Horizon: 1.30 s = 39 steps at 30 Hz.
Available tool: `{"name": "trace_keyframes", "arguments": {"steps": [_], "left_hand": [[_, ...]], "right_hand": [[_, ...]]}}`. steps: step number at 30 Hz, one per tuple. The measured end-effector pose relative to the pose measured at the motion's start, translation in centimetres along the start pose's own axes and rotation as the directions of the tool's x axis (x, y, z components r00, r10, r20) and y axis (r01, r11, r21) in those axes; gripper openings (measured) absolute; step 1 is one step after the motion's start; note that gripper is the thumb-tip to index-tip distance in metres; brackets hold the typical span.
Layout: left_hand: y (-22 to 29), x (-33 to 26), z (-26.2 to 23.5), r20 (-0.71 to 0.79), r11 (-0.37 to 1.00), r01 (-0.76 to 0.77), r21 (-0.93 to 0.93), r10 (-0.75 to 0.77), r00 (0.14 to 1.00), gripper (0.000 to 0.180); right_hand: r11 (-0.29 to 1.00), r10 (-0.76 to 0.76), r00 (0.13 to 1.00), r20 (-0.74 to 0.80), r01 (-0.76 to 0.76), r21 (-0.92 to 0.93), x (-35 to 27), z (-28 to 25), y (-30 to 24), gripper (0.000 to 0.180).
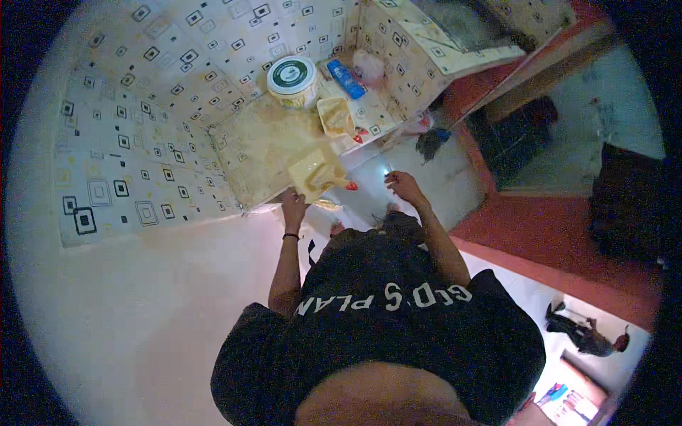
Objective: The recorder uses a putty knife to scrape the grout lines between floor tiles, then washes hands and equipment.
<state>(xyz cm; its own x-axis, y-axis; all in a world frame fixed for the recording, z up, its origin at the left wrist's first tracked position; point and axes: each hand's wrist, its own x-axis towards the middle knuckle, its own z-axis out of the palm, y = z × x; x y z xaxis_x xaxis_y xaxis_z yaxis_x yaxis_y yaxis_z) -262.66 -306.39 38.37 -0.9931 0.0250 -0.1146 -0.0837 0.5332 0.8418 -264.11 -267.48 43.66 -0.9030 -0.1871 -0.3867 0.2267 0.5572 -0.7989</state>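
My left hand (293, 204) is at the near corner of a cream plastic tray (312, 170), its fingers closed on the edge. This tray overhangs the front edge of the tiled counter (259, 153), and a red tip shows at its right end. Yellowish residue smears its inside. My right hand (403, 186) is raised over the floor to the right of the tray, apart from it. Its fingers are bent together; anything between them is too small to make out. Farther back on the counter lies a second cream tray (335, 117) with red at its near end.
A bucket (293, 79) with a white and green lid stands at the counter's back, beside a blue packet (346, 79) and a pale rounded object (368, 65). Patterned tile walls enclose the counter. Dark bristles (430, 145) lie on the floor; a person (586, 334) appears at lower right.
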Motion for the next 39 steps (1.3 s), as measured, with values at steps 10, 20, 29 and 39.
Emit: {"name": "trace_keyframes", "arguments": {"steps": [10,20,29,39], "left_hand": [[18.4,3.9,10.7,0.335,0.943,0.177,-0.281,-0.077,0.939,0.024],[39.5,9.3,24.6,0.538,0.956,-0.036,-0.293,0.195,0.82,0.027],[52.5,16.9,31.9,0.541,0.969,-0.165,-0.184,0.24,0.806,0.028],[58.6,29.7,32.8,0.465,0.619,0.316,-0.719,0.091,0.88,0.063]], "right_hand": [[0.845,0.121,0.991,0.064,-0.137,0.516,-3.5,-9.2,-1.7,0.081],[0.767,0.128,0.953,-0.275,0.081,0.637,-12.3,-29.4,5.1,0.069],[0.794,0.078,0.888,-0.452,0.219,0.568,-8.7,-43.5,6.9,0.055],[0.663,-0.078,0.931,-0.356,0.315,0.679,6.6,-55.2,2.8,0.054]]}}
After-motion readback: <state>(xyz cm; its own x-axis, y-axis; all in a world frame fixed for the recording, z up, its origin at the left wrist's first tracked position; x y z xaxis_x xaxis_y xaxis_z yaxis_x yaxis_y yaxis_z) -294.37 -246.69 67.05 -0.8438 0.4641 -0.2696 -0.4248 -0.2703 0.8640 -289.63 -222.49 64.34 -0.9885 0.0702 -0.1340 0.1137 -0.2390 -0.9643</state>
